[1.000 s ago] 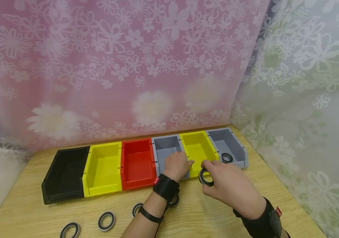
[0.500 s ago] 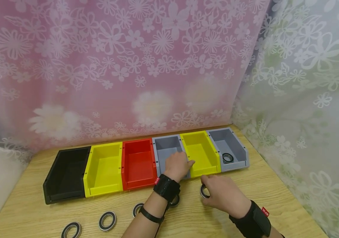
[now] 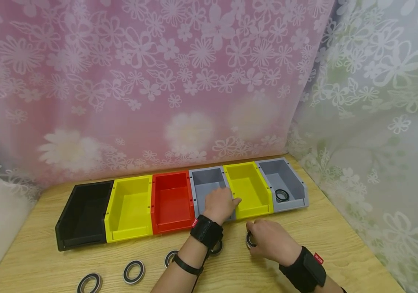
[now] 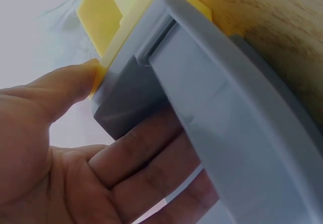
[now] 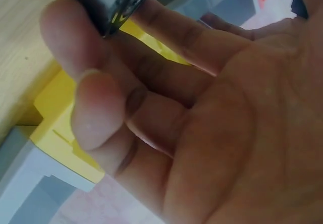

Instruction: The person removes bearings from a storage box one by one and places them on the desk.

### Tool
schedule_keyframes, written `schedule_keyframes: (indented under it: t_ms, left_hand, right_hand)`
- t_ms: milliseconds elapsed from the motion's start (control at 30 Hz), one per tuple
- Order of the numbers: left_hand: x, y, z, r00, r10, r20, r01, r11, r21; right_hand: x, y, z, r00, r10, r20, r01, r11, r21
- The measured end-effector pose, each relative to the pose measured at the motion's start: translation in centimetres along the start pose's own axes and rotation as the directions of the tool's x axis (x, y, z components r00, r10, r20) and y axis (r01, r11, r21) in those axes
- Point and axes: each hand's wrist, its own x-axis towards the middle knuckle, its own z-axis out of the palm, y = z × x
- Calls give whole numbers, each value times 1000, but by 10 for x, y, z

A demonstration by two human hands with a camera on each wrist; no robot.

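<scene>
My left hand [image 3: 219, 203] grips the grey bin [image 4: 222, 103] fourth from the left. Its fingers reach in behind the front lip, and the thumb lies against the edge of the neighbouring yellow bin [image 3: 243, 185]. In front of that yellow bin, my right hand [image 3: 274, 242] pinches a ball bearing [image 3: 249, 241], close over the tabletop. The right wrist view shows this bearing [image 5: 116, 2] at the fingertips, cut off by the frame. A second bearing [image 3: 278, 197] lies inside the grey bin at the right end.
Several bearings [image 3: 125, 272] lie in a row on the wooden table [image 3: 238, 276], some partly behind the left forearm. To the left stand a red bin [image 3: 172, 199], a yellow bin [image 3: 128, 207] and a black bin [image 3: 84, 213]. Flowered curtains [image 3: 157, 81] hang behind and at right.
My right hand has come down and towards me with the bearing, from in front of the right-end bins to close over the table. My left hand has stayed in place.
</scene>
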Motion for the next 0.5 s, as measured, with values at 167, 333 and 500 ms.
schedule_keyframes:
  t_ms: [167, 333, 500]
  left_hand:
    - [-1, 0, 1, 1000, 4, -4, -4, 1000, 1]
    - [-1, 0, 1, 1000, 6, -8, -6, 1000, -8]
    - [-1, 0, 1, 1000, 2, -5, -2, 1000, -14]
  right_hand:
    - [0, 1, 3, 1000, 11, -3, -11, 1000, -13]
    - [2, 4, 5, 1000, 21, 9, -20, 1000, -20]
    - [4, 6, 9, 999, 23, 27, -22, 1000, -14]
